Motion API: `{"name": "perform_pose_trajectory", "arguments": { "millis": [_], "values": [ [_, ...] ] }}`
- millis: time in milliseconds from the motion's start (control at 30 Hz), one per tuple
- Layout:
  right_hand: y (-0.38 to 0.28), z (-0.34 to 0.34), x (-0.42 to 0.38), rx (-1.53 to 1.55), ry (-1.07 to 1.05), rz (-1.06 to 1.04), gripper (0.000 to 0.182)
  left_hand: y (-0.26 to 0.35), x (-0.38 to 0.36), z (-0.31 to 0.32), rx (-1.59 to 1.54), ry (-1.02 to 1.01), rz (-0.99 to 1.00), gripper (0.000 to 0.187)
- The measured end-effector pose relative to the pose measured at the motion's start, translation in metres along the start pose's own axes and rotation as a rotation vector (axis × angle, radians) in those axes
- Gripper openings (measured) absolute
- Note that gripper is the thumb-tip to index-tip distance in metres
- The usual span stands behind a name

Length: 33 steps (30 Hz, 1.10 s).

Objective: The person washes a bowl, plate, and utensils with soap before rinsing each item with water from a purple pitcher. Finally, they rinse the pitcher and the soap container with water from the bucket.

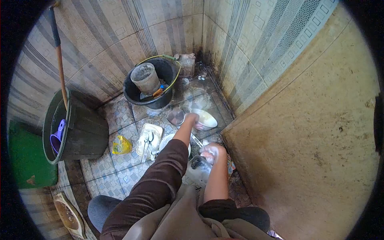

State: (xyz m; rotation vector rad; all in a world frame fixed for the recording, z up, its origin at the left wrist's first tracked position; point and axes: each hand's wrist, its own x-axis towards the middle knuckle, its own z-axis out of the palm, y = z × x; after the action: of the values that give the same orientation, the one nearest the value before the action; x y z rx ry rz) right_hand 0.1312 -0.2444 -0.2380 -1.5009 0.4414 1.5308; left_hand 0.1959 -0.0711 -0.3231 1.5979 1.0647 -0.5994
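Observation:
My left hand [193, 119] reaches forward and grips the near rim of a white bowl [207, 120], which is tilted over the wet floor. My right hand [214, 152] is covered in suds and closed, and what it holds is hidden by foam. Just left of it a pale slotted handle [196, 140] sticks out. Below the right hand sits a clear container of sudsy water [197, 170]. My left forearm partly covers another white bowl [168, 141]. A white tray [159, 130] with spoons and forks lies to the left.
A black bucket [130, 94] holds a grey tub [144, 78]. At left stands a large dark bin [88, 138] with a purple dipper [59, 136] and a long-handled stick [60, 60]. A yellow packet [121, 145] lies on the tiles. A stained panel [304, 132] closes off the right.

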Motion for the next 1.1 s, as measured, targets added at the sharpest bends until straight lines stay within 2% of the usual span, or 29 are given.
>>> {"name": "perform_pose_trajectory", "arguments": {
  "millis": [100,200,267,300,333,400,500,567,633,700,767,800,833,867,900,933,967,1000,1033,1100],
  "values": [
    [-0.002,-0.001,0.003,0.056,-0.054,0.03,0.018,0.022,-0.023,-0.004,0.105,0.097,0.036,0.025],
    [-0.007,0.003,-0.004,0.026,-0.061,0.012,0.016,0.043,-0.057,-0.006,0.199,0.312,0.117,0.024],
    [-0.012,0.008,-0.009,0.04,-0.016,-0.002,0.015,0.036,-0.028,0.004,0.259,0.608,0.239,0.025],
    [-0.013,0.011,-0.011,0.056,0.032,-0.016,0.014,0.033,-0.019,0.004,0.318,0.903,0.365,0.028],
    [-0.011,0.01,-0.001,0.084,0.002,-0.079,0.011,0.038,-0.038,-0.003,0.323,0.907,0.368,0.028],
    [-0.015,0.012,0.007,0.114,0.039,-0.103,0.012,0.046,-0.074,-0.02,0.599,0.773,0.517,0.034],
    [-0.018,0.019,0.022,0.228,0.048,-0.196,0.016,0.051,-0.089,-0.039,0.659,0.813,0.617,0.035],
    [-0.027,0.03,0.037,0.052,0.502,-0.359,0.018,0.054,-0.103,-0.055,0.67,0.802,0.614,0.036],
    [-0.039,0.033,0.041,-0.189,0.764,-0.474,0.024,0.049,-0.119,-0.069,0.611,0.786,0.737,0.052],
    [-0.044,0.032,0.04,0.123,0.633,-0.697,0.033,0.04,-0.119,-0.083,0.678,0.824,0.82,0.052],
    [-0.058,0.036,0.041,0.177,0.756,-0.738,0.044,0.031,-0.13,-0.093,0.349,0.799,0.829,0.049],
    [-0.065,0.037,0.043,0.201,0.817,-0.758,0.05,0.024,-0.121,-0.101,0.239,0.725,0.833,0.042],
    [-0.07,0.048,0.028,0.198,0.843,-0.761,0.048,0.016,-0.12,-0.105,0.248,0.729,0.843,0.042],
    [-0.075,0.059,0.014,0.195,0.868,-0.763,0.046,0.003,-0.119,-0.107,-0.035,0.516,0.778,0.042],
    [-0.078,0.074,0.005,0.044,0.882,-0.883,0.043,-0.011,-0.122,-0.108,-0.308,0.296,0.694,0.043],
    [-0.079,0.09,-0.001,-0.112,0.894,-0.999,0.04,-0.02,-0.147,-0.107,-0.219,0.305,0.724,0.045],
    [-0.074,0.108,-0.005,-0.798,1.063,-1.155,0.035,-0.029,-0.172,-0.105,-0.135,0.314,0.752,0.048],
    [-0.072,0.131,0.014,-0.463,0.907,-1.06,0.034,-0.044,-0.17,-0.103,-0.085,0.333,0.777,0.051],
    [-0.066,0.153,0.007,-0.435,1.055,-1.191,0.033,-0.057,-0.166,-0.101,-0.087,0.35,0.872,0.05],
    [-0.059,0.171,-0.027,-0.167,0.486,-0.995,0.035,-0.079,-0.164,-0.104,-0.229,0.366,0.768,0.041]
  ]
}}
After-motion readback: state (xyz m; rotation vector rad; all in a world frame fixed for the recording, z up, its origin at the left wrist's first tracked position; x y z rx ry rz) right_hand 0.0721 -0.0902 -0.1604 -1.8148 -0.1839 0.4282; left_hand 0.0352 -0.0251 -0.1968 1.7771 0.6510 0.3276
